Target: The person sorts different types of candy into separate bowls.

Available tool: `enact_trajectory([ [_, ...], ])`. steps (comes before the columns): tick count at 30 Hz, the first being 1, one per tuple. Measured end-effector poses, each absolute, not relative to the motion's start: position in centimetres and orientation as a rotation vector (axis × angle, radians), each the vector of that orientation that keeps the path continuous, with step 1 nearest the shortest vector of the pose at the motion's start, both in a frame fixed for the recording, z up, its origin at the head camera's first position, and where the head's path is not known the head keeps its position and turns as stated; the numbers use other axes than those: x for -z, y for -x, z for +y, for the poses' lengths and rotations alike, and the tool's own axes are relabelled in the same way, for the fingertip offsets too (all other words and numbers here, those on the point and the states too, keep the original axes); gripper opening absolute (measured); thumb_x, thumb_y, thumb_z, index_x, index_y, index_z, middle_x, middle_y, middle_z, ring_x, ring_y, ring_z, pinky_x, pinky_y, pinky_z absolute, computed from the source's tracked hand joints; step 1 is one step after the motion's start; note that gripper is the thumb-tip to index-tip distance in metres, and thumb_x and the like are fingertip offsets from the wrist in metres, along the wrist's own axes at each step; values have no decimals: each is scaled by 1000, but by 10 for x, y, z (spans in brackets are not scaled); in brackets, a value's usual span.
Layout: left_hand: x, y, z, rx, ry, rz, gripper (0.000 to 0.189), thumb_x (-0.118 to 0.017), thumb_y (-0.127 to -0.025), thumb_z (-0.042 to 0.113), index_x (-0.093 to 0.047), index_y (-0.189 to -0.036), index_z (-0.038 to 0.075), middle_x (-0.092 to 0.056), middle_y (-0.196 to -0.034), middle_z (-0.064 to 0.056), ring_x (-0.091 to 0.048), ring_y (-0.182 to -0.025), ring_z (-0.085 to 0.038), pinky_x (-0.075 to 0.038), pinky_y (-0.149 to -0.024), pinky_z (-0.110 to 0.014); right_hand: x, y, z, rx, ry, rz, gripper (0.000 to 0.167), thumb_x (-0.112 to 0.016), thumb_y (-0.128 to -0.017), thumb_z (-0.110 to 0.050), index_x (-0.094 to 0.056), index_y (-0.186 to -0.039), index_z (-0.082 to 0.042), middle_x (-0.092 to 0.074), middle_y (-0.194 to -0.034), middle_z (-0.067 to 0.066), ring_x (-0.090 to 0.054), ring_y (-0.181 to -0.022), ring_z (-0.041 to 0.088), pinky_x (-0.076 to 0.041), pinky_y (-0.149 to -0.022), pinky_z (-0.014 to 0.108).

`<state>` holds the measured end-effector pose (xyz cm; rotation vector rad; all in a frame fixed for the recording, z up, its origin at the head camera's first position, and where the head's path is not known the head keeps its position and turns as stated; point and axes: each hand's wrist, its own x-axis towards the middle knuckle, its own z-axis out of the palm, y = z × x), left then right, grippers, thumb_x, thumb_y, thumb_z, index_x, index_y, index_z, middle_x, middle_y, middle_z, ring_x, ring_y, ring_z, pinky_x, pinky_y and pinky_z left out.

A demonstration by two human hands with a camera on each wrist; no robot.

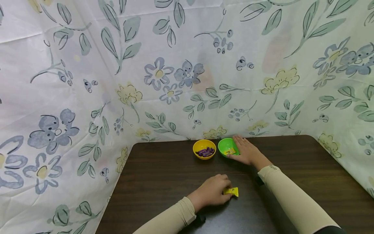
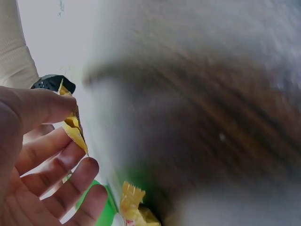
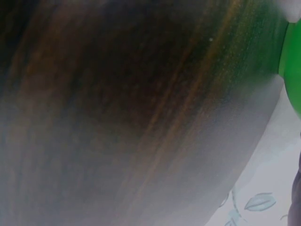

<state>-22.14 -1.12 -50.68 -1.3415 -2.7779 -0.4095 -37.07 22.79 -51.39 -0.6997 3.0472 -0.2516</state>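
Observation:
Thumb and fingers of my left hand (image 1: 214,190) pinch a small yellow-wrapped candy (image 1: 232,191) low over the table. In the left wrist view that candy (image 2: 75,125) stands edge-on between thumb and fingers. Beyond the fingertips there, a second yellow candy (image 2: 134,207) shows beside the green bowl (image 2: 110,209). My right hand (image 1: 246,152) rests against the right side of the green bowl (image 1: 223,143), fingers straight along its far rim and thumb at the near rim. Yellow candy (image 1: 230,151) lies inside. Only the bowl's edge (image 3: 294,70) enters the right wrist view.
Left of the green bowl stands a yellow bowl (image 1: 196,146) holding several purple-wrapped candies (image 1: 205,152). Both bowls are near the back edge of the dark wooden table (image 1: 157,182). A floral cloth (image 1: 175,113) hangs behind and along the sides.

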Motion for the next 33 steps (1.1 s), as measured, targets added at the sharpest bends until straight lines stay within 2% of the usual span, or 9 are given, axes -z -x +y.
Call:
enact_trajectory([
  [15,501,233,-24,536,1244,-2784,18,-72,-100,28,-76,-113,15,-65,-101,6,-47,-81,-1,-40,-68,-11,513,370,227,276,716,3067,109,-51,-99,-73,-22,-165,7,-24,-173,28,-22,-162,46,-18,-132,61],
  [20,497,239,-29,567,1221,-2770,18,-72,-100,27,-76,-112,15,-65,-101,5,-48,-80,-2,-41,-68,-12,514,371,227,285,698,3059,108,-52,-99,-72,-20,-167,6,-23,-174,26,-19,-163,45,-15,-133,60],
  [33,483,261,-41,626,1096,-2724,20,-74,-99,24,-75,-114,10,-65,-101,2,-54,-85,-7,-49,-77,-17,514,369,228,289,729,3078,107,-52,-99,-72,-24,-165,7,-27,-173,27,-24,-162,45,-19,-132,60],
])
